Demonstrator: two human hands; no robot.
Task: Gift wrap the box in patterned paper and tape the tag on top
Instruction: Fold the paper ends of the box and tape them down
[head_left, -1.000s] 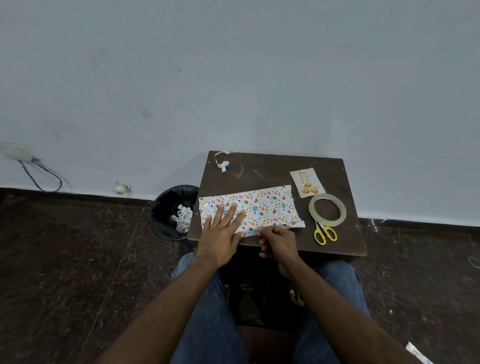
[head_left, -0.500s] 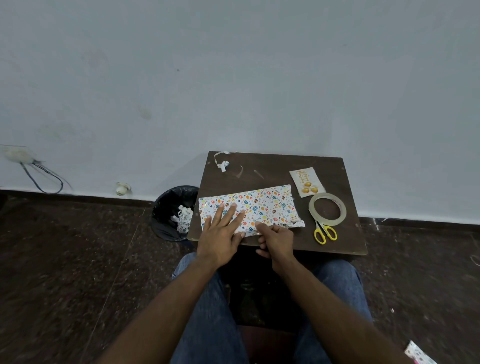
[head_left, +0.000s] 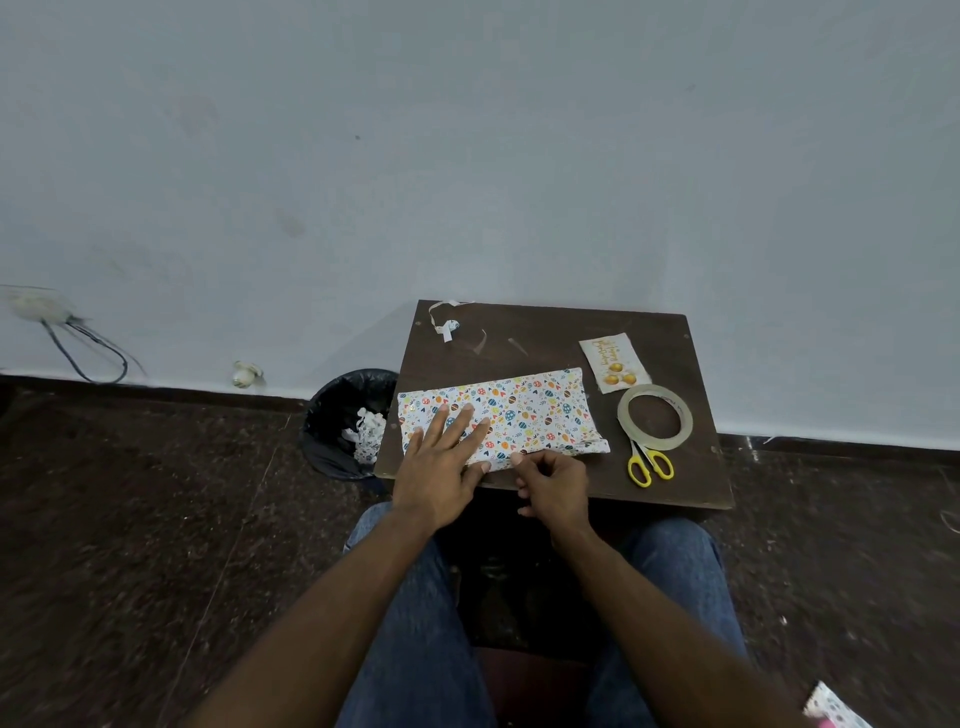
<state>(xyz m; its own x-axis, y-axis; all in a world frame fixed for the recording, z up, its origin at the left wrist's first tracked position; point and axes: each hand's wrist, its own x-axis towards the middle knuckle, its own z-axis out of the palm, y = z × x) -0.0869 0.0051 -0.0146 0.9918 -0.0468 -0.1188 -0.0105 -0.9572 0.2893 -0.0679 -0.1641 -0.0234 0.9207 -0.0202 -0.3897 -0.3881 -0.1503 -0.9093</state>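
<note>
Dark table (head_left: 675, 483): left hand (head_left: 441, 467) flat on wrapped box (head_left: 524, 410); right hand (head_left: 553, 483) pinches near paper edge.

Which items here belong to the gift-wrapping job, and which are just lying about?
Job:
- box covered in white patterned paper, left hand flat on it, right hand pinching its near edge
- white gift tag with gold print
- clear tape ring
- yellow-handled scissors

Lying about:
- black bin on the floor
- white paper strip at the dark wooden table's far corner

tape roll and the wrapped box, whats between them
Nothing: in the head view only a bare strip of table separates the tape roll from the wrapped box.
</note>
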